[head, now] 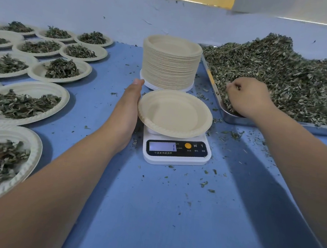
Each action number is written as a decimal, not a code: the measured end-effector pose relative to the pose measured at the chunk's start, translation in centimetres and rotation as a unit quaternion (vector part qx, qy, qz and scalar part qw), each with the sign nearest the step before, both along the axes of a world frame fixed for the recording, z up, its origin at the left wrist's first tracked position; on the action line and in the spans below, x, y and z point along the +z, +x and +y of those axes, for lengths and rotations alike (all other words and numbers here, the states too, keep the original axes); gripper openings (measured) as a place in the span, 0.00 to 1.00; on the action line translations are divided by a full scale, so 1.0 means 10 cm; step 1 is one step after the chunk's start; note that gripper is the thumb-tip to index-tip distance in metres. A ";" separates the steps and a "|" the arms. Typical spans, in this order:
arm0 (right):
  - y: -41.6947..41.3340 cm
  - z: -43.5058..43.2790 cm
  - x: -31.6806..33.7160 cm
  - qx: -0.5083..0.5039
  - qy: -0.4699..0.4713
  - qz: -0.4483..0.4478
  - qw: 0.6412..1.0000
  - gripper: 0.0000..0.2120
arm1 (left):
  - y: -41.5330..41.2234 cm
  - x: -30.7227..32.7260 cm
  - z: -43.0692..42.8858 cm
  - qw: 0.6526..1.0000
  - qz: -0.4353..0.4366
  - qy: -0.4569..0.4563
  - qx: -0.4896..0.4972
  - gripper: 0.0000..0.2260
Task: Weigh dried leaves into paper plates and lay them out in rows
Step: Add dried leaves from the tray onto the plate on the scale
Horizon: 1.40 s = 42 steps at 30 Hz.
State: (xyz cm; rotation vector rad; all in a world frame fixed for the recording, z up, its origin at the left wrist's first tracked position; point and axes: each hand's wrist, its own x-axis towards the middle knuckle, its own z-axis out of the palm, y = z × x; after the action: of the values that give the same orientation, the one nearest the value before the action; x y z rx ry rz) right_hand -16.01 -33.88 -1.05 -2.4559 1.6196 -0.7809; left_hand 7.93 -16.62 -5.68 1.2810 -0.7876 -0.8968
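1. Left hand (129,104) lies against the left rim of an empty paper plate (174,115) sitting on the scale (176,151); its thumb is straight and its fingers are hidden beneath the plate, so I cannot tell whether it grips.
2. Right hand (247,96) digs into the dried leaves (293,76) at the near left corner of the metal tray (233,120), fingers curled round a clump.
3. Stack of plates (169,64) stands just behind the scale.
4. Filled plates (25,102) lie in rows on the blue desk (170,214), to the left.

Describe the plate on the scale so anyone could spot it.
Mid-table stands a tall stack of paper plates; in front of it sits a white kitchen scale. The plate on that scale is empty, unlike the leaf-filled plates at left.
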 end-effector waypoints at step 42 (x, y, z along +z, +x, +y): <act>0.65 0.77 0.45 0.249 -0.008 -0.051 0.967 0.17 | 0.01 -0.03 0.00 0.999 -0.041 -0.006 -0.005 0.33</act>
State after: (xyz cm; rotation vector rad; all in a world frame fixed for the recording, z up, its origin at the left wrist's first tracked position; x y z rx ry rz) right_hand -9.46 -26.22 3.50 -2.6086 0.8977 -0.8156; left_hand 8.07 -16.66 -6.03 1.3117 -0.8637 -0.8508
